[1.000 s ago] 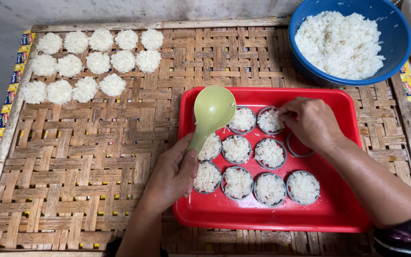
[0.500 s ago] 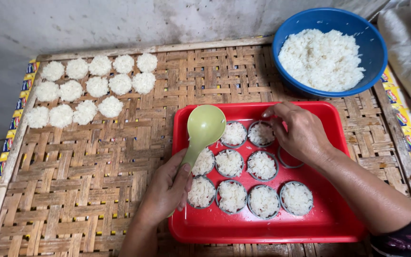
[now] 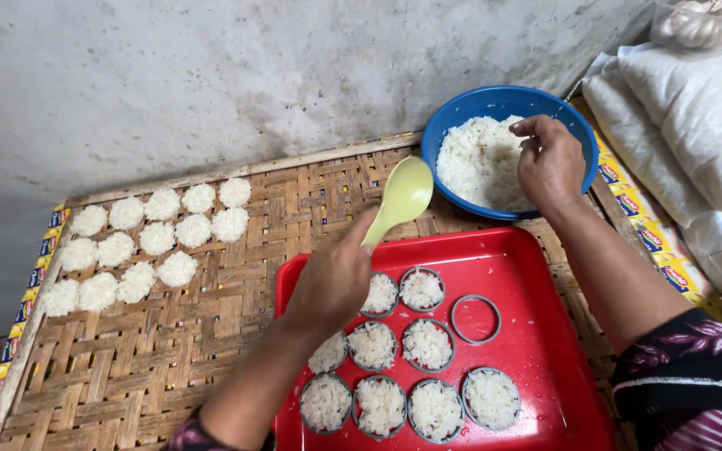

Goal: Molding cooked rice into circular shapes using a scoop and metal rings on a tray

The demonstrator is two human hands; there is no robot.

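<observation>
My left hand (image 3: 333, 280) grips the handle of a pale green plastic spoon (image 3: 401, 198), its bowl raised over the mat beside the blue bowl. My right hand (image 3: 549, 163) reaches into the blue bowl (image 3: 478, 110) of cooked white rice (image 3: 478, 159), fingers curled at the rice; whether it holds any I cannot tell. Below, a red tray (image 3: 536, 276) carries several small grey ring moulds packed with rice (image 3: 428, 344). One ring mould (image 3: 475, 319) is empty.
Several round pressed rice cakes (image 3: 139, 240) lie in rows at the far left of the woven bamboo mat (image 3: 152, 359). A grey concrete wall (image 3: 252, 75) rises behind. White sacks (image 3: 695, 125) and a bag of garlic (image 3: 708, 21) sit at the right.
My right hand left the empty ring on the tray and moved up into the blue bowl. The left hand lifted the spoon up and right toward the bowl. The view tilted upward.
</observation>
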